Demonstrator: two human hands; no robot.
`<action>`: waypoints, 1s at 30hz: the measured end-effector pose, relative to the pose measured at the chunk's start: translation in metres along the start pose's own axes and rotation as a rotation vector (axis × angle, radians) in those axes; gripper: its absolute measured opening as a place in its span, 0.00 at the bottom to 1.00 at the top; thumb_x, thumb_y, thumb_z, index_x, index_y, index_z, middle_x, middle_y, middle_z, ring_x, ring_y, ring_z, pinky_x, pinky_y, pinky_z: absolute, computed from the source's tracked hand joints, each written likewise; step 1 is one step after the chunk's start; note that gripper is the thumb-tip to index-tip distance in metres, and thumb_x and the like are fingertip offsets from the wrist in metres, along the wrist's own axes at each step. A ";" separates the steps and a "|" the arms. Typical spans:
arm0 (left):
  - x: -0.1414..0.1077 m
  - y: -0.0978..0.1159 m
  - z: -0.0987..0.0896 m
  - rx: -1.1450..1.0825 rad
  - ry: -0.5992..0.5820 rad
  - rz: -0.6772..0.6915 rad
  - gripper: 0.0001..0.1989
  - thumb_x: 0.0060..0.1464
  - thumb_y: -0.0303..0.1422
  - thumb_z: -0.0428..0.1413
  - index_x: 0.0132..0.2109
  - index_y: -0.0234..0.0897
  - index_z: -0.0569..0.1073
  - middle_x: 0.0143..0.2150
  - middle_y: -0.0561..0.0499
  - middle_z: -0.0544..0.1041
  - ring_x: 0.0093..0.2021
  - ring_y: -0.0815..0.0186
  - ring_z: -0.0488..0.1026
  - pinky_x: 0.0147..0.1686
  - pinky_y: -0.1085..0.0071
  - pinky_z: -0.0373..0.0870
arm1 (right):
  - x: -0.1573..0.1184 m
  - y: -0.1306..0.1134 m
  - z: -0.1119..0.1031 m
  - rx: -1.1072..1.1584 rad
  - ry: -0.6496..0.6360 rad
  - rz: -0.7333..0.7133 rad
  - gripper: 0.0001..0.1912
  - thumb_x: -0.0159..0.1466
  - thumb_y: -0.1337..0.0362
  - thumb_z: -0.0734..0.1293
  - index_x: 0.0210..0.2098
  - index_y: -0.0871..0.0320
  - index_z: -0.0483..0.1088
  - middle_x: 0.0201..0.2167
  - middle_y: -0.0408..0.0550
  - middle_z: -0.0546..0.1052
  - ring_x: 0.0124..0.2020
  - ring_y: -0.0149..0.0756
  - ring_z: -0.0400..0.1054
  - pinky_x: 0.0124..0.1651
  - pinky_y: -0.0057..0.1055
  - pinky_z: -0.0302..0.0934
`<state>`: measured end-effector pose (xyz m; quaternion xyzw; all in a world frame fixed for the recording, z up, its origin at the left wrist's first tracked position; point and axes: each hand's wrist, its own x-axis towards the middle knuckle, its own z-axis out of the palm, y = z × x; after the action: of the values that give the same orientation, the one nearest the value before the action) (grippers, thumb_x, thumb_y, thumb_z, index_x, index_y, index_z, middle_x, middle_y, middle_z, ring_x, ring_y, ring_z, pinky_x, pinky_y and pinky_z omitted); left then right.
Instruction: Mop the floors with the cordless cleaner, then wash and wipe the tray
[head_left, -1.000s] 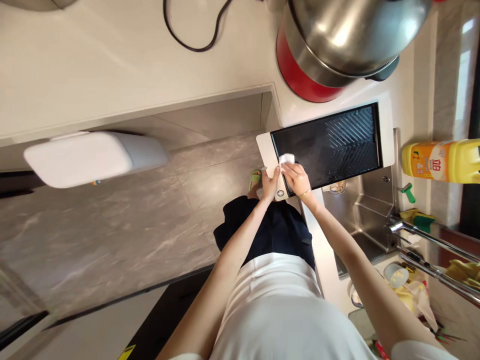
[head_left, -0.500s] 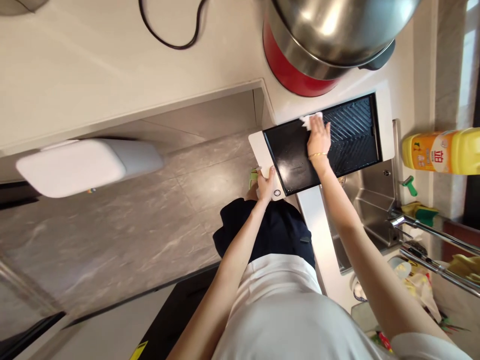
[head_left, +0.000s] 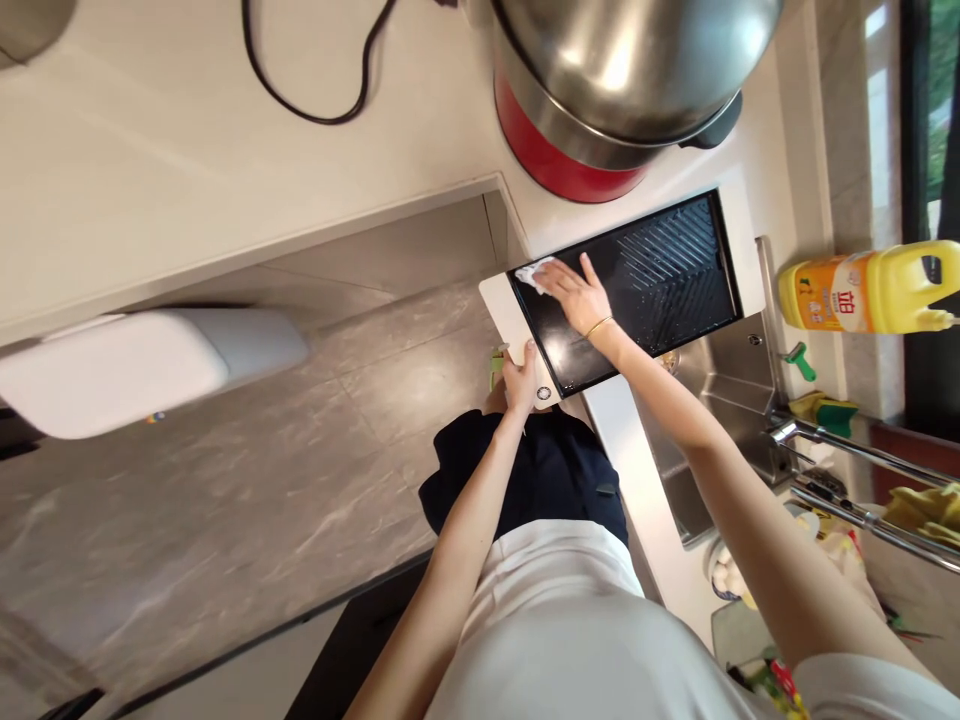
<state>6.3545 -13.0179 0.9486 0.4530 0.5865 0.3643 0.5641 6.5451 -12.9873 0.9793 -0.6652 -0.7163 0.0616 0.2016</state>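
Observation:
A long black electric griddle point(head_left: 570, 345) with white ends lies at the counter corner, partly over the sink. Its right part has diagonal ridges with wet drops, while the left part is smooth and shiny. My left hand point(head_left: 520, 376) grips the griddle's near white end, thumb on top and fingers underneath, beside a round dial. With fingers stretched over it, my right hand point(head_left: 583, 298) presses a crumpled white paper towel point(head_left: 534, 275) onto the smooth part, at the far left corner.
Behind the griddle stands a red and steel pot point(head_left: 577, 150). To the right are a steel sink point(head_left: 739, 390) with a faucet point(head_left: 787, 432), a yellow detergent bottle point(head_left: 870, 290) and a green peeler point(head_left: 801, 361). A white bin point(head_left: 150, 365) stands at left; a black cord point(head_left: 330, 120) lies on the counter.
My right hand has slid the paper towel left across the smooth part, from the middle to the left end. My left hand keeps its grip. The view has shifted slightly.

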 end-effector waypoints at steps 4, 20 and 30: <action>0.001 -0.006 -0.001 0.082 0.032 0.070 0.24 0.57 0.48 0.54 0.51 0.33 0.70 0.53 0.39 0.75 0.55 0.58 0.72 0.53 0.65 0.68 | -0.023 0.096 -0.030 -0.150 0.069 0.454 0.30 0.65 0.77 0.48 0.66 0.61 0.55 0.66 0.55 0.58 0.69 0.40 0.46 0.68 0.55 0.37; 0.004 -0.011 0.005 0.094 0.063 0.125 0.23 0.57 0.47 0.55 0.50 0.34 0.71 0.52 0.39 0.75 0.53 0.60 0.73 0.52 0.65 0.69 | -0.047 0.011 -0.037 0.156 0.246 0.332 0.23 0.66 0.72 0.53 0.58 0.60 0.67 0.58 0.51 0.68 0.61 0.40 0.58 0.63 0.39 0.52; 0.006 -0.010 0.003 0.134 0.073 0.111 0.22 0.56 0.48 0.54 0.48 0.33 0.72 0.47 0.39 0.77 0.50 0.59 0.75 0.50 0.65 0.70 | -0.059 -0.028 0.026 0.084 -0.027 0.203 0.20 0.69 0.66 0.54 0.55 0.56 0.69 0.39 0.52 0.70 0.40 0.39 0.62 0.46 0.34 0.58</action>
<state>6.3562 -13.0156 0.9369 0.5081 0.6035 0.3712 0.4897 6.5110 -13.0436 0.9531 -0.7244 -0.6447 0.1203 0.2124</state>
